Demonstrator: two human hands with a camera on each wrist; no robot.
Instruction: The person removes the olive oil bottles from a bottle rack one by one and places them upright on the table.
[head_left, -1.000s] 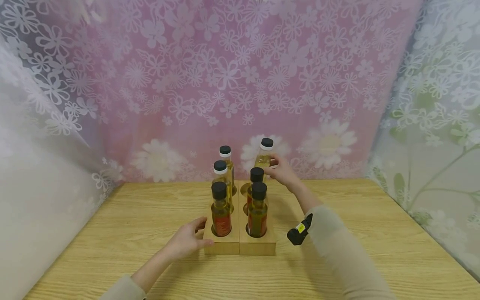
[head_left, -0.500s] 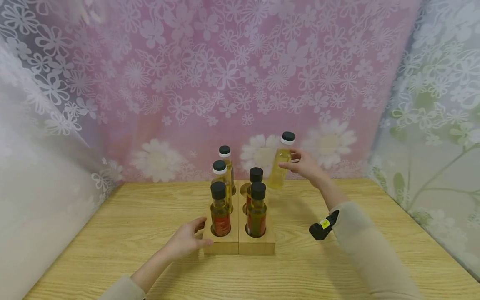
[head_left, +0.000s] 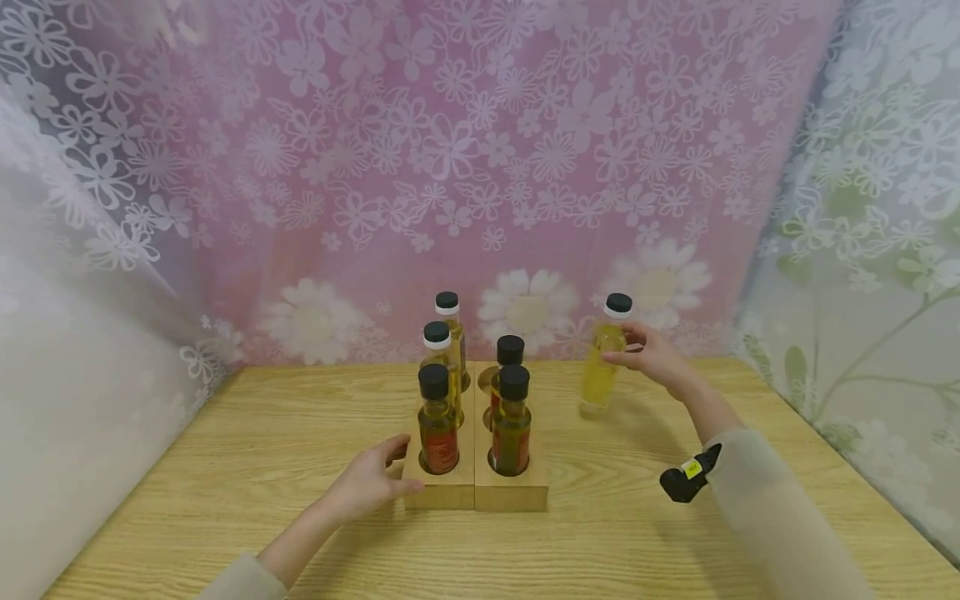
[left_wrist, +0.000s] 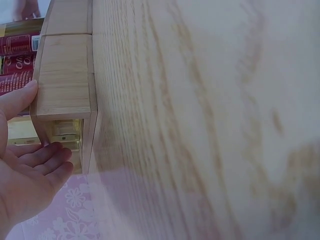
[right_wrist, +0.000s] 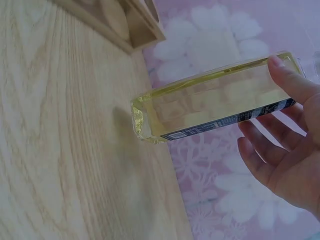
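Currently, the right hand (head_left: 654, 360) is pinching the yellow bottle (head_left: 601, 371) above the table (head_left: 600, 533), right of wooden racks (head_left: 512, 498); the left hand (head_left: 367, 483) is touching one, thumb and fingers apart. Front bottles (head_left: 438, 437) are partly hiding rear bottles (head_left: 441, 354); the right wrist view is cropping the held cap (head_left: 618, 302).

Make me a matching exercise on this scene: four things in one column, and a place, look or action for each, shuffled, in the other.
Column one
1. right hand
2. left hand
3. backdrop cloth
4. wooden holders

Column two
A. pink, with a white floral pattern
B. bearing five dark-capped bottles
C. gripping a bottle of yellow liquid
D. at the near left corner of the holders

Right pairs: 1-C, 2-D, 3-A, 4-B.
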